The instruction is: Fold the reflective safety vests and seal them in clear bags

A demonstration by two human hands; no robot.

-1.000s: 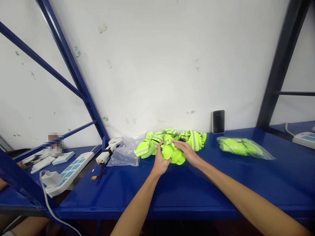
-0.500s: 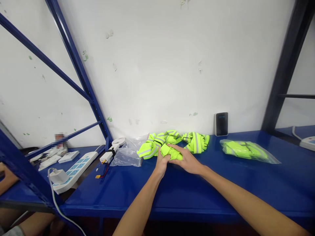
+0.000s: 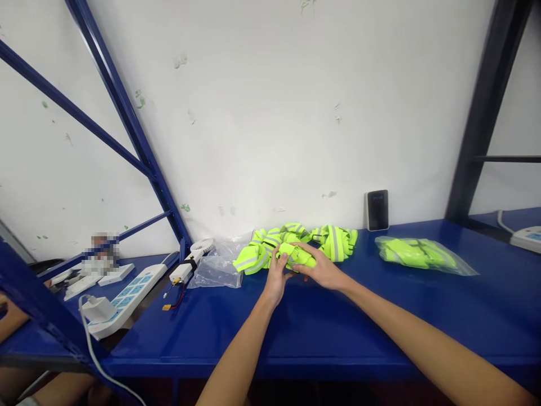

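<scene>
Between my two hands is a bundled neon-yellow reflective vest (image 3: 298, 256), rolled into a compact wad above the blue table (image 3: 321, 327). My left hand (image 3: 276, 276) grips its left side, thumb on the near face. My right hand (image 3: 319, 267) wraps its right side, with fingers over the top. Just behind lie more crumpled neon-yellow vests with grey reflective stripes, one at the left (image 3: 256, 254) and one at the right (image 3: 336, 242). A clear plastic bag (image 3: 217, 270) lies flat left of them. Farther right rests a packed vest in a clear bag (image 3: 422, 254).
A small black-faced device (image 3: 377, 210) leans on the wall. Left are a white handheld fan (image 3: 202, 246), a battery with wires (image 3: 181, 273) and a power strip (image 3: 131, 296) with a plugged charger. Blue shelf posts (image 3: 143, 152) flank the left; another person's hand (image 3: 12, 316) shows there.
My fingers have shifted their hold on the bundle, the right hand spreading a little wider over it. The view has tilted slightly; the other things stay in place.
</scene>
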